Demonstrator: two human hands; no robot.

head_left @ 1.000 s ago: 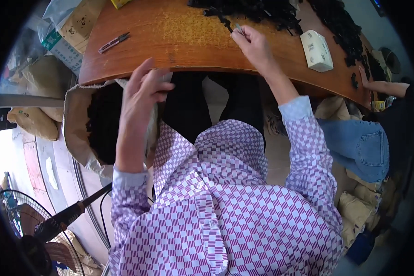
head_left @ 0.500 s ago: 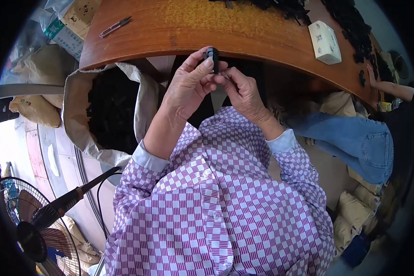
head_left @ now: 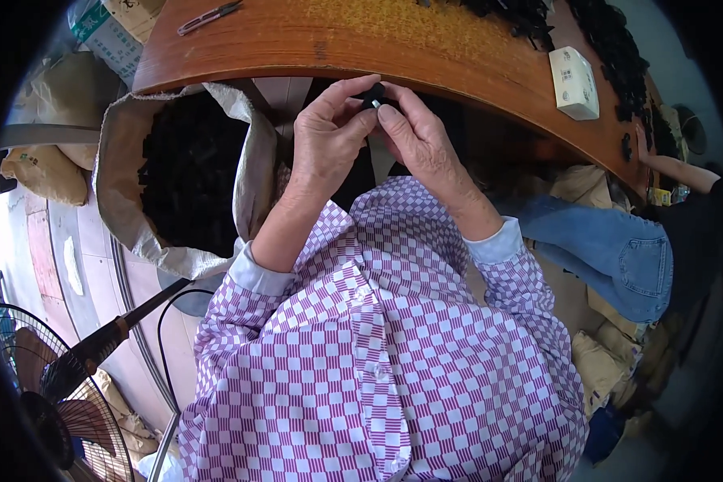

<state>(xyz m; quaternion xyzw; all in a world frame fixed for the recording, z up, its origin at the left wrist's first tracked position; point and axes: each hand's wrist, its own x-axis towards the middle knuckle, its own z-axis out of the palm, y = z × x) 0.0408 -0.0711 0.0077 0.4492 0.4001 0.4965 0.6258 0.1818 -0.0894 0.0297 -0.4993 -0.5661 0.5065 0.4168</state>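
Between the fingertips of both hands, just off the near edge of the wooden table, is a small black part, with a small pale, shiny spot at its near side. My left hand pinches it from the left, thumb and index finger closed on it. From the other side, my right hand grips it with its thumb against the pale spot. The fingers cover much of the part, so its exact kind is unclear. Left of my forearm, an open white woven sack holds many black pieces.
On the wooden table lie small snips, a white tissue pack and heaps of black pieces. A person in blue jeans is at the right, one arm at the table. A fan stands lower left.
The black part has turned from upright to more end-on. My right hand has moved up from below it and now grips it alongside the left. The view has shifted slightly.
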